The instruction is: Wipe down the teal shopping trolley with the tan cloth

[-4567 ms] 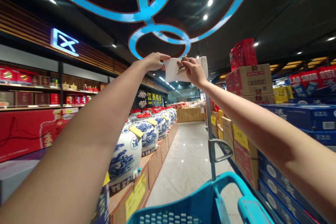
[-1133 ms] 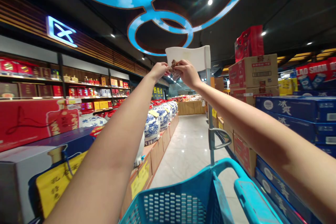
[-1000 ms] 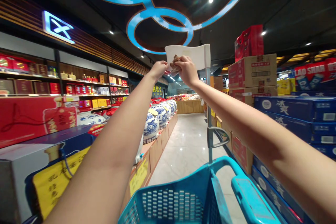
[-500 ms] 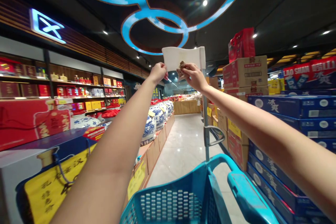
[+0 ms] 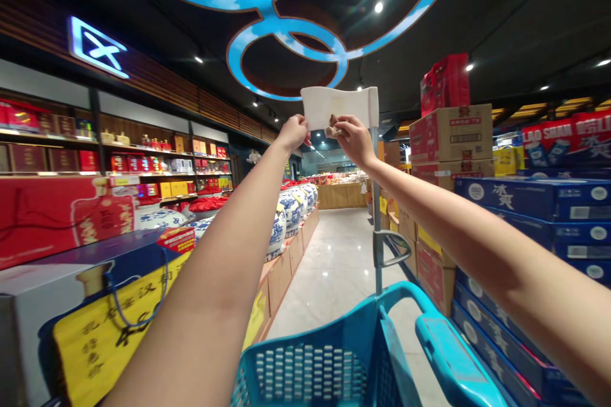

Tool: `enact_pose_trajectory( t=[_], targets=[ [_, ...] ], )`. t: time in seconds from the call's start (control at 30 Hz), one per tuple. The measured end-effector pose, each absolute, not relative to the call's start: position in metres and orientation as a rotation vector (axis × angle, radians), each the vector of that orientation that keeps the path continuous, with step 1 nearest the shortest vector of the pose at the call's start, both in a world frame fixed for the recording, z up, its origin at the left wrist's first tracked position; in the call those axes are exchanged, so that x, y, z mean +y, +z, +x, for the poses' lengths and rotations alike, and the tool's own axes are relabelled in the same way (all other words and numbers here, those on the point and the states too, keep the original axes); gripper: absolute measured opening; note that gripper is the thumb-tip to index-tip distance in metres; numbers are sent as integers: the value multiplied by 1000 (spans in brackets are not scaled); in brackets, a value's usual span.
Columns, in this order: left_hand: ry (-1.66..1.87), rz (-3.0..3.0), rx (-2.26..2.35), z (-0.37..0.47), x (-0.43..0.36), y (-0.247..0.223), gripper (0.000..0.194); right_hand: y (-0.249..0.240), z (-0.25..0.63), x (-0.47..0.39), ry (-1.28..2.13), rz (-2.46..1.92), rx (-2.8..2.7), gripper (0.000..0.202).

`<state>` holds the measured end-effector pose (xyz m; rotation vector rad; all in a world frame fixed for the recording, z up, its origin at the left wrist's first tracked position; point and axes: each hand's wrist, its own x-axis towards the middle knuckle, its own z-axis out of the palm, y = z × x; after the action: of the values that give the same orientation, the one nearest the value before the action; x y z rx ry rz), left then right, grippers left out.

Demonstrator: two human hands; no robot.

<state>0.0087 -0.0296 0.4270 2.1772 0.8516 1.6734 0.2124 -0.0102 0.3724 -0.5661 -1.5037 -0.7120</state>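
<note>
A white flag-shaped sign panel [image 5: 338, 102] stands up in front of me on a grey pole [image 5: 377, 203] at the turquoise shopping cart [image 5: 305, 324]. At the panel's lower left corner, my left hand [image 5: 294, 133] is closed, its fingers pinching the edge. Fingers of my right hand [image 5: 354, 142] are wrapped round a small crumpled brownish-grey wad [image 5: 331, 127], perhaps a cloth or tissue, which rests against the panel's lower middle. A faint yellowish mark shows on the panel just above the wad. Both arms reach forward over the cart.
To the left, blue-and-white porcelain jars [image 5: 292, 208] line a wooden counter, and shelves [image 5: 62, 140] hold boxed bottles. A gift box with a yellow sign [image 5: 119, 324] stands close by. Stacked blue cartons [image 5: 534, 203] and brown cartons [image 5: 451, 133] flank the right. A tiled aisle [image 5: 334, 254] runs ahead.
My right hand has shifted the wad slightly lower against the panel, and the wad looks more bunched. My left hand stays at the panel edge. The whole view has shifted slightly.
</note>
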Motion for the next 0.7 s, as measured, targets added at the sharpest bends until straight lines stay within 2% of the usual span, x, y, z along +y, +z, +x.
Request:
enact_pose_trajectory(
  t=[0.23, 0.33, 0.47, 0.6, 0.7],
  targets=[
    [1681, 2172, 823, 9, -26, 426, 21, 400, 178, 2, -797, -528, -1520, 28],
    [1673, 2177, 819, 8, -28, 426, 23, 419, 200, 7, -849, -515, -1525, 31],
    [1671, 2166, 797, 9, -30, 425, 22, 442, 252, 12, -809, -590, -1251, 30],
    [1674, 2152, 773, 11, -31, 425, 24, 436, 231, 10, -833, -637, -1361, 33],
    [1701, 2138, 710, 11, -30, 426, 22, 425, 186, 6, -925, -543, -1608, 46]
  ],
)
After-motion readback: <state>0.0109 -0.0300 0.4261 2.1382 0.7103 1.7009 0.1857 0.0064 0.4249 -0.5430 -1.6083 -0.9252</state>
